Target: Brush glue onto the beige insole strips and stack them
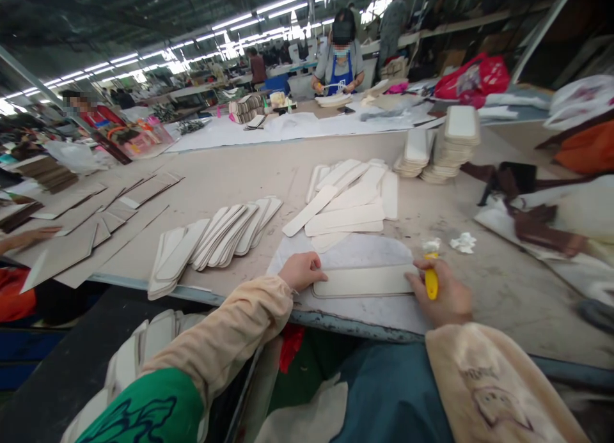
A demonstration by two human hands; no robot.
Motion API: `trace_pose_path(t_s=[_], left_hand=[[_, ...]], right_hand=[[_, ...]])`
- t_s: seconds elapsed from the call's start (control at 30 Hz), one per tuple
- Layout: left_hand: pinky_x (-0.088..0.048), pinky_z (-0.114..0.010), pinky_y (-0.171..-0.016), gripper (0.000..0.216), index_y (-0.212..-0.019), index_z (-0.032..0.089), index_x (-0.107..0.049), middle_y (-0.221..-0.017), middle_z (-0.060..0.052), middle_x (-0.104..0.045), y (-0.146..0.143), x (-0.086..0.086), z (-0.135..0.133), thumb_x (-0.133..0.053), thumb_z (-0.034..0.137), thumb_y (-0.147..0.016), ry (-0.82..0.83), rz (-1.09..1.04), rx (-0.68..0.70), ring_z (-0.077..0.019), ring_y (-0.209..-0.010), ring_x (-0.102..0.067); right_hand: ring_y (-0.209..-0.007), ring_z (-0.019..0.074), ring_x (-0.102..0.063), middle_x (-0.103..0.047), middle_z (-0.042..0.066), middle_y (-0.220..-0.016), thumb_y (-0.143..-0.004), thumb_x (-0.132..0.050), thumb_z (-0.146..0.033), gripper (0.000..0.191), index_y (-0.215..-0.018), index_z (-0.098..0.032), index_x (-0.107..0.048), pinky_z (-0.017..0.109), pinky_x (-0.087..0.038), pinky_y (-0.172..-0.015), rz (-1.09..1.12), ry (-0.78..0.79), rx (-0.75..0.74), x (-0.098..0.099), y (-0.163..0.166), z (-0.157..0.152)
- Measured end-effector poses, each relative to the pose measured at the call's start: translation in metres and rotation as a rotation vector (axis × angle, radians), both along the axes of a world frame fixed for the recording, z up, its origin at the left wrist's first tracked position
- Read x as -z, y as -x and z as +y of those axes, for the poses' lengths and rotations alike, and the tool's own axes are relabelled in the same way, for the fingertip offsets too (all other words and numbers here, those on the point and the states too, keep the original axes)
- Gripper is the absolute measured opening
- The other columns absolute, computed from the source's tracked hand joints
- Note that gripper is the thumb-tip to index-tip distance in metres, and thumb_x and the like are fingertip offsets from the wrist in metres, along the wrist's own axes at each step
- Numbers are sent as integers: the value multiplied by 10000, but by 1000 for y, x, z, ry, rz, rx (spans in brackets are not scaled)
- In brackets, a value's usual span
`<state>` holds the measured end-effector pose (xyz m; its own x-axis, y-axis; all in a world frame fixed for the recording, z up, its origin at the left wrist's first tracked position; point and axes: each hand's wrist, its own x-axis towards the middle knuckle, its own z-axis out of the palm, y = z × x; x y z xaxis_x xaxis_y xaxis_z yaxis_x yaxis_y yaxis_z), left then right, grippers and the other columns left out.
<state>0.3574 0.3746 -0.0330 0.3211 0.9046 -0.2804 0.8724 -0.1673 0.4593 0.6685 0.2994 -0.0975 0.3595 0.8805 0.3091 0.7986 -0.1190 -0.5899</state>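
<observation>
A long cream strip (364, 281) with rounded corners lies flat near the table's front edge, on a pale sheet (384, 251). My left hand (302, 270) is closed at its left end, thumb and fingertips on the strip. My right hand (444, 293) grips a yellow-handled tool (432, 283), whose working end I cannot make out. The thumb or a fingertip of that hand also touches the strip's right end. Just beyond the sheet lies a loose pile of similar cream strips (345, 217).
Fanned strips (225, 235) lie to the left, with flat boards (71, 248) beyond them and another person's hand (31, 238). Stacked strips (460, 133) stand at the back right. Crumpled white scraps (463, 242) lie near my right hand. A person in a blue apron (340, 78) works opposite.
</observation>
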Motion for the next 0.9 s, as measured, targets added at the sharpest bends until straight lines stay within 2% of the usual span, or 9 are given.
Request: trace_pose_path(t_s=[0.17,0.33,0.53,0.73,0.83,0.9], left_hand=[[-345,-252,-603,258,-862,206,-664,-717,26,-642,0,0,0,-734,414,-728,-15,17,22,-159,-690,-580],[-333,-258,-592,240,-868,201,-644,-703,23,-627,0,0,-1,-697,407,-756,-36,49,58,-158,-665,-570],[-374,-278,-660,228,-844,185,-641,-839,-29,-638,-3,-3,-2,-689,391,-759,-121,121,119,-184,-765,-589],[-387,-293,-693,216,-844,191,-629,-897,-47,-640,-7,-7,-1,-667,391,-771,-126,192,144,-203,-824,-601],[-384,-294,-692,215,-834,199,-613,-892,-44,-643,-8,-7,0,-655,401,-773,-120,216,149,-205,-826,-601],[-380,-294,-686,211,-817,202,-600,-887,-40,-647,-8,-8,0,-647,404,-774,-115,228,151,-205,-826,-599]], right_hand=[[-709,232,-669,-709,28,-878,-838,-551,-468,263,-986,-251,-555,324,-469,-628,-25,-6,-21,-5,6,-2],[-676,229,-654,-693,17,-824,-840,-564,-421,222,-984,-254,-534,318,-461,-618,-73,24,-16,-3,7,-1],[-730,237,-667,-698,25,-859,-849,-537,-339,166,-991,-255,-516,311,-466,-633,-89,21,-22,-3,10,-1],[-735,248,-655,-679,52,-829,-856,-536,-304,163,-1005,-238,-541,323,-483,-629,-189,8,-12,-7,11,-2],[-845,271,-655,-682,87,-872,-870,-527,-284,159,-1014,-219,-549,360,-511,-731,-254,-84,-69,-9,10,-3],[-903,250,-658,-693,100,-970,-898,-500,-268,138,-1014,-214,-550,342,-513,-781,-224,-146,-181,-11,14,-6]])
